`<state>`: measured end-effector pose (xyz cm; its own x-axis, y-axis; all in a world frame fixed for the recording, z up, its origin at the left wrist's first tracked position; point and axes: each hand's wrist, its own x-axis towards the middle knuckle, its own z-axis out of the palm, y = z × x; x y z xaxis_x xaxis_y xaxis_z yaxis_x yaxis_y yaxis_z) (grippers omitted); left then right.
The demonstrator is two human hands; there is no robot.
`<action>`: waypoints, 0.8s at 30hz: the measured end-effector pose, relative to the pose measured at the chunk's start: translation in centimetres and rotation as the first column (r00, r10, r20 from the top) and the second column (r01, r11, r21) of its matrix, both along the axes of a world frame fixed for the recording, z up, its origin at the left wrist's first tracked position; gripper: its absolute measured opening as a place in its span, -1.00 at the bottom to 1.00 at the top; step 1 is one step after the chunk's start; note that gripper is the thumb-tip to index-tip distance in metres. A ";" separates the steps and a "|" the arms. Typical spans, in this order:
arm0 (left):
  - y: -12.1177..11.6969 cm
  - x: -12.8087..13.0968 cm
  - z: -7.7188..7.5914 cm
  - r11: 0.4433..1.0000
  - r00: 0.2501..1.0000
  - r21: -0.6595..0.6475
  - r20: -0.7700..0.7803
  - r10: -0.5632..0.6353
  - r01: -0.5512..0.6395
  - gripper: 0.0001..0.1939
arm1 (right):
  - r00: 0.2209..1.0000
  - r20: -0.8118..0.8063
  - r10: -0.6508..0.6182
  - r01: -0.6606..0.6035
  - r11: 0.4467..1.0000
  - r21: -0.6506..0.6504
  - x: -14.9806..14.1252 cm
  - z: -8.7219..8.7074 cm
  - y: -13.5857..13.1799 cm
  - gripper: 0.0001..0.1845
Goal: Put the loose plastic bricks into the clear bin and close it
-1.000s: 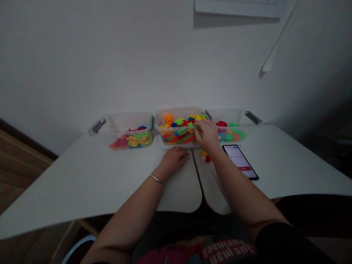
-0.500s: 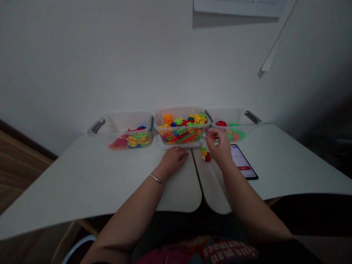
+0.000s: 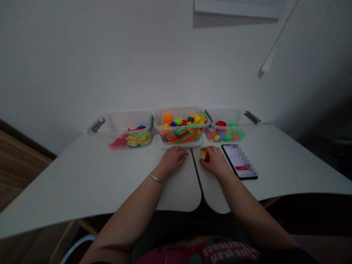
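"What do the fingers [image 3: 205, 163] of the right hand [image 3: 216, 161] touch?"

"A small stack of yellow and red toy bricks [image 3: 203, 154] on the table [image 3: 82, 176]."

"What's near those fingers?"

"Just to their right lies a smartphone [image 3: 238, 161]. Ahead sits a clear plastic bin [image 3: 180, 112] heaped with colourful bricks."

"And the left hand [image 3: 172, 160]?"

"It rests on the table just below that bin, with a metal bangle [image 3: 157, 178] on its wrist."
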<state>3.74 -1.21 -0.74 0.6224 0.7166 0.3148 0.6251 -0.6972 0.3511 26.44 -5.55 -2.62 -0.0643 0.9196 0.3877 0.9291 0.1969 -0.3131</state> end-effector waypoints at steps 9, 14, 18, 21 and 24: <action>-0.2 0.1 0.1 1.000 1.000 -0.010 -0.012 -0.016 0.016 -0.75 | 0.985 -0.167 -0.033 0.039 0.999 0.033 -0.4 -0.6 0.3 -0.57; -0.3 0.3 0.1 0.999 0.998 -0.030 0.057 -0.023 0.025 -0.70 | 0.980 -0.197 -0.011 0.052 0.978 0.204 -0.5 -0.2 0.4 -0.59; -0.5 0.9 0.0 0.980 0.953 -0.189 0.302 -0.004 0.064 -0.69 | 0.968 -0.218 0.121 -0.055 0.957 0.284 -1.3 0.1 0.3 -0.61; -0.6 1.5 -0.2 0.921 0.870 -0.351 0.492 0.028 0.168 -0.61 | 0.951 -0.226 0.210 -0.132 0.939 0.317 -2.3 0.4 -0.1 -0.61; -0.5 1.9 -0.7 0.854 0.797 -0.443 0.602 0.058 0.273 -0.56 | 0.949 -0.182 0.256 -0.191 0.930 0.314 -3.2 0.6 -0.4 -0.62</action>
<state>5.66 -1.67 -1.39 0.5218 0.8105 0.2661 0.1185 -0.3777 0.9183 23.20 -5.97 -2.02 -0.1396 0.7367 0.6616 0.7664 0.5034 -0.3989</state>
